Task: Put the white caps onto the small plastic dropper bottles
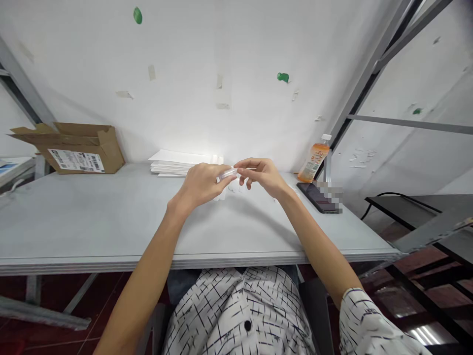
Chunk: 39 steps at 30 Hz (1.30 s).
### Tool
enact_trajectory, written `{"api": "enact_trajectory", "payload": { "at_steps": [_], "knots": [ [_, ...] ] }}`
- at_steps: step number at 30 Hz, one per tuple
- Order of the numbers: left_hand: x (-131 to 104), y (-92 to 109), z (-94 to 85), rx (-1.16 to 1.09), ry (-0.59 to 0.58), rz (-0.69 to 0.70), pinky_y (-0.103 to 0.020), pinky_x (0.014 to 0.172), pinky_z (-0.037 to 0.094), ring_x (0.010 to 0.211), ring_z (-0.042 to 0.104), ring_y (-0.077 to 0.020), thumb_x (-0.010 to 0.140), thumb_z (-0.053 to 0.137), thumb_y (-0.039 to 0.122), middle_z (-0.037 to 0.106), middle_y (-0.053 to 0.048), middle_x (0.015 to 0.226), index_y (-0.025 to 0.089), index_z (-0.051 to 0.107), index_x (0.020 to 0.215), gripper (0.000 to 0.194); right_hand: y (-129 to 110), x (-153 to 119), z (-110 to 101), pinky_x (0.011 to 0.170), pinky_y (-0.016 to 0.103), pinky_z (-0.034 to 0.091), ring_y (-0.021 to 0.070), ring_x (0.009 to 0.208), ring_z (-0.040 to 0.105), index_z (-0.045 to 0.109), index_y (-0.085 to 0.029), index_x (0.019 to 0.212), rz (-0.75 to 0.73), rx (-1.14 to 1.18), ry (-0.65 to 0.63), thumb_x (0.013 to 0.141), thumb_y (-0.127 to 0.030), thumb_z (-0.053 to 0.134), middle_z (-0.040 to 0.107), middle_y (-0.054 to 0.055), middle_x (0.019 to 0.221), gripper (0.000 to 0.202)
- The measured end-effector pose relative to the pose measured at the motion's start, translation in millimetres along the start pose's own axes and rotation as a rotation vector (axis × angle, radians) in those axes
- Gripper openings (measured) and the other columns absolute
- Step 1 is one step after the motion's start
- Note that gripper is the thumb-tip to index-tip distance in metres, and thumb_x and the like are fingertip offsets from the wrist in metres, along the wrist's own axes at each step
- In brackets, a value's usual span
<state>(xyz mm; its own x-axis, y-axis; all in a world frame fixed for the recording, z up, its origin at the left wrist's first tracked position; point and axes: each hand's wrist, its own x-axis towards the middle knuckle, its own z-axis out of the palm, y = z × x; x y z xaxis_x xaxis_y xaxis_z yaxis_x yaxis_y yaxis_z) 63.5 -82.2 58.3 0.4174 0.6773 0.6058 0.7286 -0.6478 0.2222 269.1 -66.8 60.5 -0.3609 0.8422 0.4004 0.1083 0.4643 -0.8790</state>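
Observation:
A small clear plastic piece (228,173) is pinched between the thumb and fingers of my left hand (203,183), above the table near its back. From the right, my right hand (261,173) meets it, with thumb and forefinger closed at the piece's right end. Its other fingers curl below. Exactly what kind of thing the clear piece is does not show. Beneath and behind my hands lie small clear or white pieces (236,187), partly hidden. A stack of white sheets or flat cartons (173,162) lies just left of my left hand, against the wall.
An opened cardboard box (83,150) with a label stands at the back left of the grey table (92,217). At the right are a bottle of orange drink (314,160) and a phone (318,197). Metal frame posts (354,108) flank the table, and a white wall closes the back.

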Motion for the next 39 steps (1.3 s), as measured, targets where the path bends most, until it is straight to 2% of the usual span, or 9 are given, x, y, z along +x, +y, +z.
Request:
{"api": "enact_trajectory", "payload": {
  "at_steps": [3, 6, 9, 12, 16, 19, 22, 27, 39],
  "knots": [
    [0.5, 1.5, 0.2, -0.014, 0.029, -0.003, -0.027, 0.057, 0.035, 0.057, 0.059, -0.0152, 0.097, 0.049, 0.050, 0.066, 0.000, 0.060, 0.022, 0.077, 0.096, 0.039, 1.5, 2.9, -2.1, 0.052, 0.026, 0.052, 0.0132, 0.064, 0.063, 0.075, -0.016, 0.087, -0.010, 0.061, 0.046, 0.071, -0.042, 0.081, 0.069, 0.004, 0.080, 0.031],
    [0.4, -0.4, -1.5, -0.038, 0.071, -0.010, -0.027, 0.060, 0.039, 0.062, 0.064, -0.0154, 0.096, 0.052, 0.052, 0.074, 0.000, 0.077, 0.023, 0.076, 0.100, 0.039, 2.0, 11.1, -7.9, 0.053, 0.027, 0.052, 0.0135, 0.062, 0.061, 0.074, -0.015, 0.086, -0.053, 0.031, 0.136, 0.072, -0.037, 0.079, 0.068, 0.004, 0.076, 0.027],
    [-0.5, -6.5, -5.2, -0.030, 0.129, -0.060, -0.029, 0.062, 0.041, 0.064, 0.066, -0.0160, 0.095, 0.053, 0.050, 0.077, -0.001, 0.088, 0.022, 0.075, 0.105, 0.037, 3.9, 24.7, -20.8, 0.053, 0.028, 0.050, 0.0146, 0.061, 0.061, 0.072, -0.015, 0.083, -0.123, -0.196, 0.290, 0.075, -0.031, 0.073, 0.069, 0.004, 0.077, 0.018],
    [-1.3, -12.5, -9.5, -0.013, 0.119, -0.109, -0.030, 0.064, 0.043, 0.065, 0.066, -0.0170, 0.095, 0.053, 0.046, 0.077, -0.002, 0.087, 0.021, 0.077, 0.102, 0.035, 10.7, 39.2, -36.3, 0.063, 0.030, 0.051, 0.0157, 0.065, 0.063, 0.073, -0.016, 0.081, -0.146, -0.570, 0.377, 0.078, -0.023, 0.065, 0.072, 0.005, 0.082, 0.011],
    [-1.7, -14.3, -12.0, -0.016, 0.079, -0.112, -0.030, 0.064, 0.042, 0.063, 0.065, -0.0164, 0.096, 0.051, 0.045, 0.077, -0.001, 0.085, 0.022, 0.077, 0.094, 0.035, 26.7, 54.8, -46.1, 0.073, 0.031, 0.048, 0.0173, 0.073, 0.066, 0.075, -0.018, 0.084, -0.032, -0.881, 0.325, 0.080, -0.016, 0.060, 0.075, 0.005, 0.087, 0.016],
    [-1.6, -13.6, -11.8, -0.024, 0.069, -0.110, -0.030, 0.064, 0.041, 0.064, 0.063, -0.0162, 0.096, 0.051, 0.045, 0.076, -0.001, 0.081, 0.022, 0.077, 0.091, 0.035, 39.7, 64.5, -42.8, 0.072, 0.029, 0.045, 0.0182, 0.079, 0.067, 0.076, -0.019, 0.088, 0.045, -0.995, 0.231, 0.083, -0.016, 0.059, 0.076, 0.004, 0.092, 0.018],
    [-1.4, -13.7, -11.4, -0.025, 0.054, -0.109, -0.030, 0.063, 0.039, 0.063, 0.062, -0.0166, 0.096, 0.050, 0.044, 0.071, 0.000, 0.068, 0.022, 0.076, 0.087, 0.035, 50.2, 73.6, -35.4, 0.071, 0.028, 0.043, 0.0188, 0.084, 0.066, 0.077, -0.020, 0.090, 0.097, -1.069, 0.150, 0.084, -0.016, 0.059, 0.077, 0.003, 0.095, 0.020],
    [-1.6, -14.1, -11.2, -0.018, 0.050, -0.090, -0.029, 0.059, 0.035, 0.059, 0.058, -0.0162, 0.098, 0.044, 0.042, 0.064, 0.000, 0.059, 0.021, 0.072, 0.075, 0.041, 60.5, 84.5, -23.9, 0.071, 0.027, 0.042, 0.0193, 0.089, 0.066, 0.077, -0.021, 0.091, 0.154, -1.110, 0.062, 0.084, -0.017, 0.060, 0.077, 0.004, 0.098, 0.019],
    [-1.6, -15.5, -9.5, -0.036, 0.042, -0.061, -0.029, 0.057, 0.032, 0.056, 0.055, -0.0168, 0.097, 0.046, 0.042, 0.060, 0.000, 0.054, 0.022, 0.071, 0.074, 0.041, 63.8, 88.3, -17.8, 0.076, 0.028, 0.043, 0.0200, 0.093, 0.066, 0.076, -0.022, 0.093, 0.216, -1.121, -0.021, 0.086, -0.019, 0.061, 0.076, 0.004, 0.103, 0.017]
  ]
}}
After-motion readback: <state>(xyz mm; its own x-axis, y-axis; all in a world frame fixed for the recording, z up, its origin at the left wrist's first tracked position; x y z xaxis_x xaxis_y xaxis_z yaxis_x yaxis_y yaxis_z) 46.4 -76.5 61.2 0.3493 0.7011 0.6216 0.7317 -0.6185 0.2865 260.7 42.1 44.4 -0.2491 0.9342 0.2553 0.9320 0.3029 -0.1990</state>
